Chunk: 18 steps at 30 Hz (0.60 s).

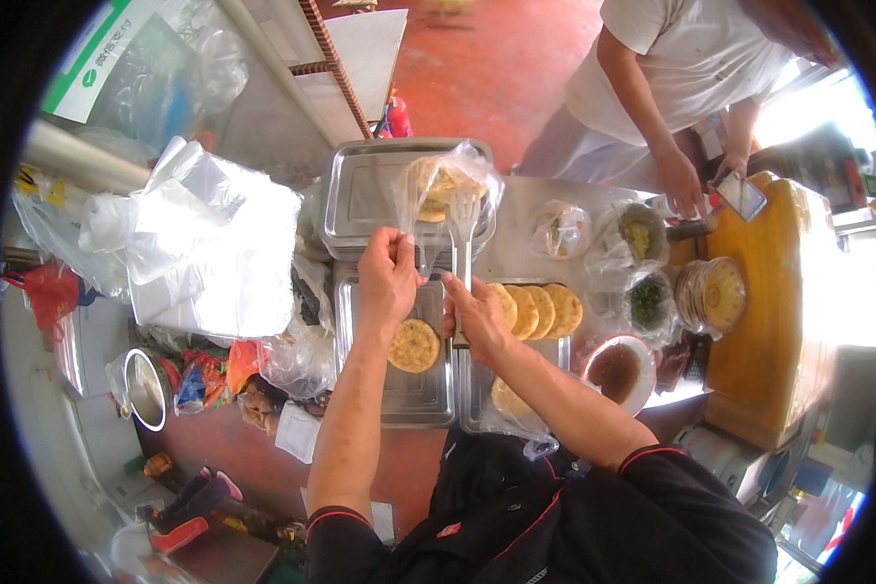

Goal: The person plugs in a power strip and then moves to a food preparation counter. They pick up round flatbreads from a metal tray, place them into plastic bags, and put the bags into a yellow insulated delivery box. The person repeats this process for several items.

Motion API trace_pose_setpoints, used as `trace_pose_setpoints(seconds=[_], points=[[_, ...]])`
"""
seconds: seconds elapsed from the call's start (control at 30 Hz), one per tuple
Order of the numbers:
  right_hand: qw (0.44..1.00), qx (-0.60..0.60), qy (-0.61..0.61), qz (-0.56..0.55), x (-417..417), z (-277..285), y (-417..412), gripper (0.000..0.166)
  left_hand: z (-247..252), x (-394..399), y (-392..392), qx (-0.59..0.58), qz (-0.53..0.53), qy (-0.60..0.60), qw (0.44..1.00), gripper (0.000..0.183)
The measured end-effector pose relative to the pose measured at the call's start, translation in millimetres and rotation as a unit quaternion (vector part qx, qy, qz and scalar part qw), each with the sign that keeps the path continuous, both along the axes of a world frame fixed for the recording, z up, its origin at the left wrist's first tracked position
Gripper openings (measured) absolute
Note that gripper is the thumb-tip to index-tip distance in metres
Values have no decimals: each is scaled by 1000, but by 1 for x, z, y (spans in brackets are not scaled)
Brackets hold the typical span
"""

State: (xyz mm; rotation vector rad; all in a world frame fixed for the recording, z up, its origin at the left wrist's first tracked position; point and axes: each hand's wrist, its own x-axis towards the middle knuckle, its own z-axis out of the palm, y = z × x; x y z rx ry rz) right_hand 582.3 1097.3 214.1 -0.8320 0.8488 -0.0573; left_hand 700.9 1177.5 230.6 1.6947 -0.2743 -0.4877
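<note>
My left hand (389,274) pinches the gathered edge of a clear plastic bag (488,174). Inside the bag sit filled flatbreads (432,208), above a stack of steel trays (361,193). A slotted metal serving tool (464,230) is gripped in my right hand (479,317), its broad head up against the bag. Whether the head is inside or in front of the bag, I cannot tell. Below my hands, one round flatbread (415,345) lies on the left steel tray (427,409). Several overlapping flatbreads (555,310) line the right tray (474,409), partly hidden by my right arm.
A thick pile of clear plastic bags (215,270) lies left. To the right are a bowl of brown sauce (617,372), bagged bowls of chopped greens (650,299) and of pale green food (639,230), and a wooden box (752,306). Opposite, a person (657,80) holds a phone (741,196).
</note>
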Motion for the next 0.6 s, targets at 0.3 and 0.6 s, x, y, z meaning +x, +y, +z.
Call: trace_pose_setpoints(seconds=[0.3,0.6], points=[[999,33,-7,-18,35,-20,-17,30,-2,-2,-1,5,-1,5,1000,17],[997,1,-2,73,2,-6,-5,32,-9,-6,4,26,24,-39,999,15]])
